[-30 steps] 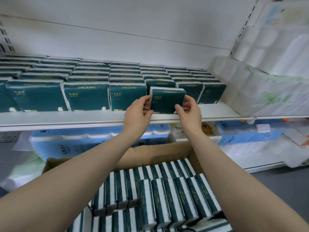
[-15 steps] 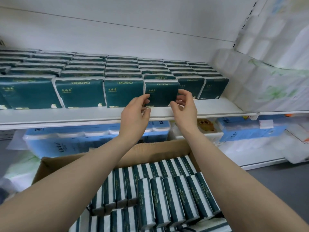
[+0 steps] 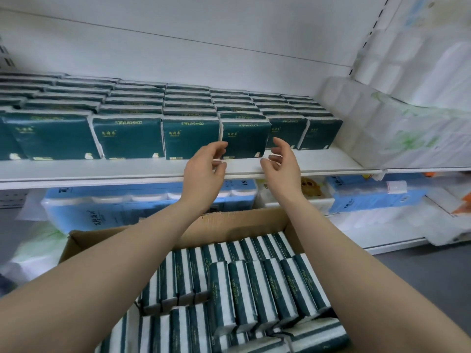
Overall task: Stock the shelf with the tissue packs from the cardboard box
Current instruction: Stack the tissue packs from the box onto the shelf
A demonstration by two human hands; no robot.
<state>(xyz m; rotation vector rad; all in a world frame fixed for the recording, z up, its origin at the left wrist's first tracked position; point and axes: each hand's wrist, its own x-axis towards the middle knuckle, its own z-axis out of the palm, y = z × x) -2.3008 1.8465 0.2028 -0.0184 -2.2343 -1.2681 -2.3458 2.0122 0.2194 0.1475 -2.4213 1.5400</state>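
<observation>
A dark green tissue pack (image 3: 244, 138), a flat, soft-edged rectangle in glossy film with white crimped side seams, is standing upright at the front of the white shelf (image 3: 102, 174), in the middle of the frame. It is filling a slot in the front row of matching green packs (image 3: 127, 138), whose printed faces are looking outward, with more rows lining up behind them toward the back panel.

The left hand (image 3: 204, 169) is hovering at the pack's lower left corner, fingers loosely curled and holding nothing; whether its fingertips are touching the film I cannot tell. The right hand (image 3: 280, 164) is hanging just beside the pack's right edge, fingers spread and slightly bent, gripping nothing.

In the lower half of the frame, a brown cardboard box (image 3: 229, 225) with matte, creased walls is sitting open under the forearms. Inside it, boxed packs (image 3: 254, 289) are standing on edge in tight rows, showing green and white stripes.

Beneath the shelf, light blue bundles (image 3: 127, 202) in clear wrap are lying on a lower level. At the right of the frame, bulky white roll bundles (image 3: 382, 123) in cloudy plastic are leaning against the shelf end.
</observation>
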